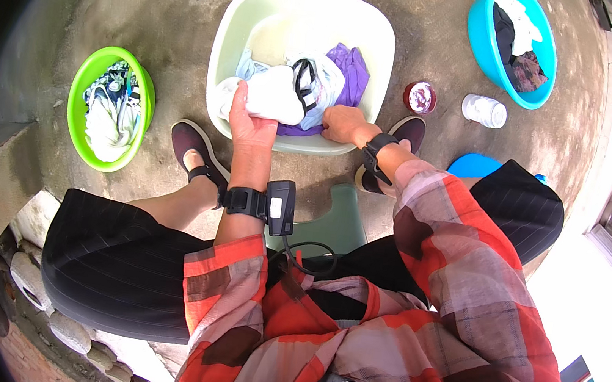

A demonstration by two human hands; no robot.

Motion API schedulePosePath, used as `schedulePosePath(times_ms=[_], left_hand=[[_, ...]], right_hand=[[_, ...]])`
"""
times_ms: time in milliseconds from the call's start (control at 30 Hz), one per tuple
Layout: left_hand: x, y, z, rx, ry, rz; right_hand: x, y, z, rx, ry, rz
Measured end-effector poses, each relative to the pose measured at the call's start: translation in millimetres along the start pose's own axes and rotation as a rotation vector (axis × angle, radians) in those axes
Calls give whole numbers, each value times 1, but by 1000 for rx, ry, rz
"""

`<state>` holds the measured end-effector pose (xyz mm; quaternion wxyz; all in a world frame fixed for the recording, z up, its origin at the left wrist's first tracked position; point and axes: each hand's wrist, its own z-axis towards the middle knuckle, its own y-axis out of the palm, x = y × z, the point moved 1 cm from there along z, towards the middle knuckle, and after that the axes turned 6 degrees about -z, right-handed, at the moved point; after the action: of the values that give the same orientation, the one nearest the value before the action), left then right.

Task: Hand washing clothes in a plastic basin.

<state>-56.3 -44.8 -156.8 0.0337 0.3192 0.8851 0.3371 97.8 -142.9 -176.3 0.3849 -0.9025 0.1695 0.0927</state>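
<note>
A large pale plastic basin point(232, 21) stands on the ground before me, with pale blue, white and purple cloths inside. My left hand point(251, 124) is at its near left side, palm up, holding a white cloth point(276, 94) with the thumb on top. Beside that cloth lies a black-and-white strip point(306, 85) of fabric. My right hand point(343, 124) rests with curled fingers at the near right rim, close to the purple cloth point(349, 73); its fingertips are hidden, so its hold cannot be told. Both wrists wear black straps.
A green basin point(148, 108) with clothes stands left, a blue basin point(476, 40) with dark and white clothes at the far right. Between lie a small red tub point(419, 97) with white contents and a clear plastic jar point(484, 111). A green stool point(336, 223) is beneath me.
</note>
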Motion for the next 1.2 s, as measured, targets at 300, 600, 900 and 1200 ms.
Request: schedulePosePath(times_ms=[300,600,900,1200], left_hand=[[9,-4,-1,-17,0,84],[-5,-12,1,-1,-124,173],[5,-8,-9,61,-139,267],[-3,-2,-25,-71,-190,144]], right_hand=[[117,-55,-32,1056,518,675],[231,52,-61,678,1199,605],[214,47,-43,591,1179,826],[177,19,-56,828,1205,957]])
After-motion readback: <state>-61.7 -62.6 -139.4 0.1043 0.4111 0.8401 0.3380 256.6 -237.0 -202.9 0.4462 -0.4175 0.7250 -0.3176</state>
